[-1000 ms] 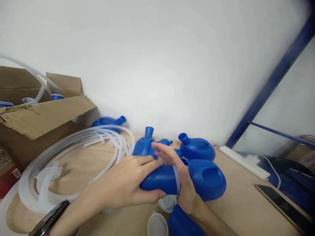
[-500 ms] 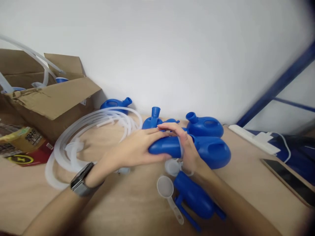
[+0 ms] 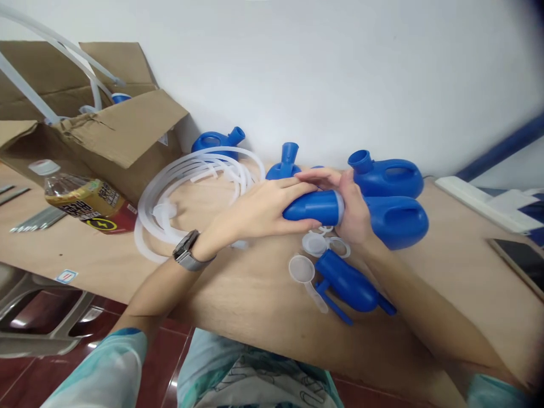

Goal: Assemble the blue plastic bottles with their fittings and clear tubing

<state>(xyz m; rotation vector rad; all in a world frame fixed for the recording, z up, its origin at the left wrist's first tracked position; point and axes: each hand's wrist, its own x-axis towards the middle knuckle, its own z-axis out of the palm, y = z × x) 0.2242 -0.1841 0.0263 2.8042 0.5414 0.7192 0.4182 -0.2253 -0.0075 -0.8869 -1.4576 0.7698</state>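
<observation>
My left hand wraps over a blue plastic cylinder held a little above the wooden table. At the cylinder's right end, where a whitish ring sits, my right hand grips it. A watch is on my left wrist. Right behind my right hand lie two blue jug-shaped containers with spouts and handles. Just below the hands rest translucent caps and rings, a translucent scoop and another blue cylinder piece.
Coiled translucent tubing lies left of the hands. An open cardboard box with tubes stands at the far left, a drink bottle in front of it. More blue containers line the wall. A phone lies at the right.
The view has tilted down and pulled back, showing the table edge and my lap. Both hands keep holding the blue cylinder, with the right hand closing more firmly around its end.
</observation>
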